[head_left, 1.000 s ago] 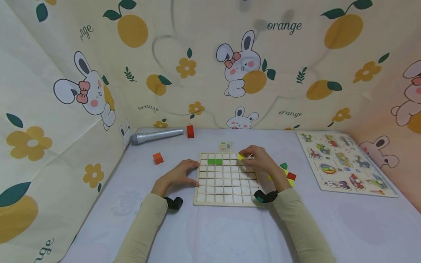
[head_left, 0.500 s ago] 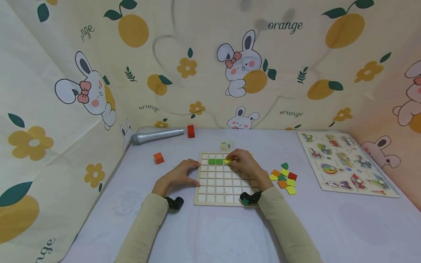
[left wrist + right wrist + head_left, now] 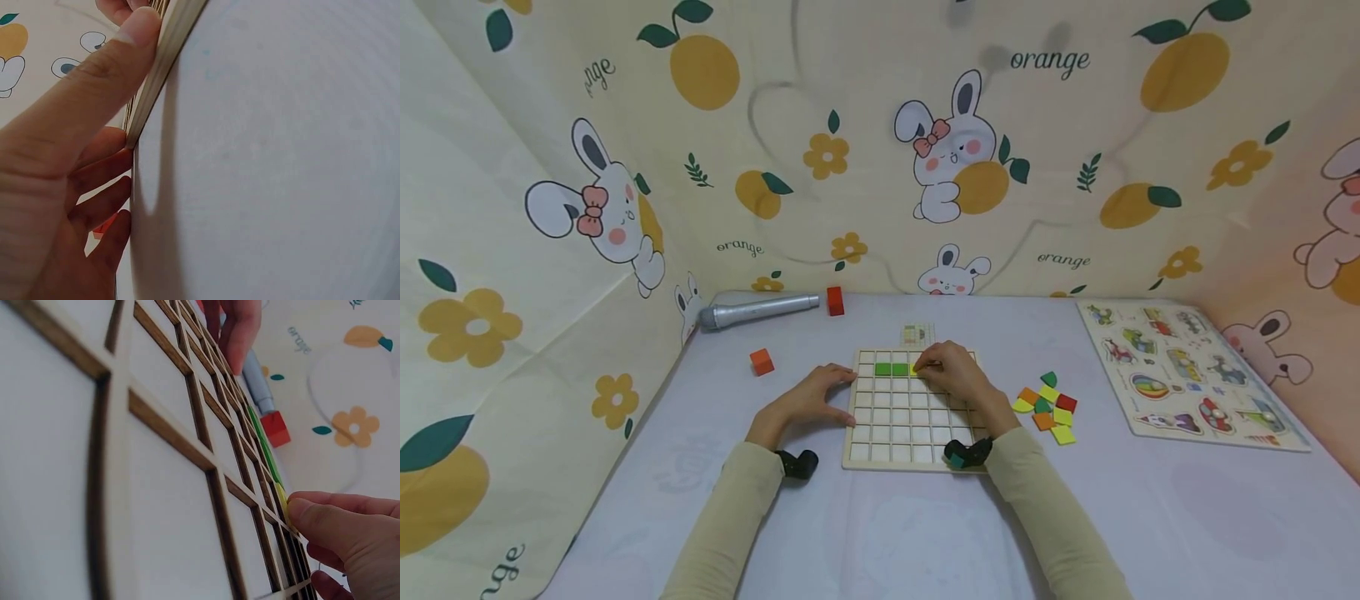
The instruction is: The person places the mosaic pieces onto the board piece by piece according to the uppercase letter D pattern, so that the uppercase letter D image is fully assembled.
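Observation:
My right hand (image 3: 955, 372) pinches a yellow tile (image 3: 282, 499) between thumb and fingertips, over the second row of a wooden grid board (image 3: 847, 462). Two green tiles (image 3: 892, 369) lie side by side in that row, just left of the yellow one. The fingertips hide much of the yellow tile in the head view. At the board's left edge, my left hand (image 3: 805, 395) rests with fingers spread, thumb (image 3: 140, 28) and fingertips against the rim. Behind the board lies a small card (image 3: 917, 334) with a printed grid.
Several loose tiles (image 3: 1045, 407) in yellow, orange, green and red lie right of the board. Farther right is a picture puzzle board (image 3: 1187, 375). A silver microphone (image 3: 760, 312), a red block (image 3: 835, 301) and an orange block (image 3: 762, 362) stand at the back left.
My right hand has moved left across the board with the yellow tile, to beside the green tiles, uncovering the loose tiles at right. The left hand has stayed at the edge.

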`<state>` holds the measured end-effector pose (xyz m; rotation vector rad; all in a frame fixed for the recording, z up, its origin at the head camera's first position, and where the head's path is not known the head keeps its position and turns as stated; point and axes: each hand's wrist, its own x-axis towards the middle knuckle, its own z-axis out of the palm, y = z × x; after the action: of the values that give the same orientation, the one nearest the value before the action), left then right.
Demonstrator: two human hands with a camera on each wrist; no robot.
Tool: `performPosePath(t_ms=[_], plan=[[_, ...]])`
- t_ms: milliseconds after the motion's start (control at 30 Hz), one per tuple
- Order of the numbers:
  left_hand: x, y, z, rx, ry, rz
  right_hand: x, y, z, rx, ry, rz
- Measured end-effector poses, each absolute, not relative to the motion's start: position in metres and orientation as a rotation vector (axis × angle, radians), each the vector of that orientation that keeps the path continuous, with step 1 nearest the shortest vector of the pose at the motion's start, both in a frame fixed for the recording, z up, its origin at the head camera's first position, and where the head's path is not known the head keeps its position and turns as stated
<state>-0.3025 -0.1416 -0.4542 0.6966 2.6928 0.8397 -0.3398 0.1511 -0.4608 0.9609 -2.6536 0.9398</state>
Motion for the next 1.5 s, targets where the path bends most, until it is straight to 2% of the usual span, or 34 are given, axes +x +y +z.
performPosePath(t_ms=[200,433,700,1033,1333,1500], plan=[[-0.302,-0.141,-0.453,0.692,2.691,0.84,-0.339,0.157,-0.46,1.003,-2.64,0.973],[-0.302,-0.14,-0.453,0.701,2.697,0.838,-0.33,0.179,-0.447,0.818,-2.7,1.106],[-0.301,-0.14,-0.453,0.684,2.701,0.835,-0.314,0.239,-0.434,0.638,-2.71,0.982],[-0.303,-0.143,-0.453,0.733,2.718,0.794,-0.302,0.31,-0.433,0.232,-2.884,0.931],[-0.302,-0.143,-0.453,0.723,2.718,0.796,-0.299,0.321,-0.438,-0.044,-3.064,0.904],[-0.302,-0.141,-0.454,0.722,2.71,0.795,-0.299,0.321,-0.441,-0.029,-3.035,0.945]])
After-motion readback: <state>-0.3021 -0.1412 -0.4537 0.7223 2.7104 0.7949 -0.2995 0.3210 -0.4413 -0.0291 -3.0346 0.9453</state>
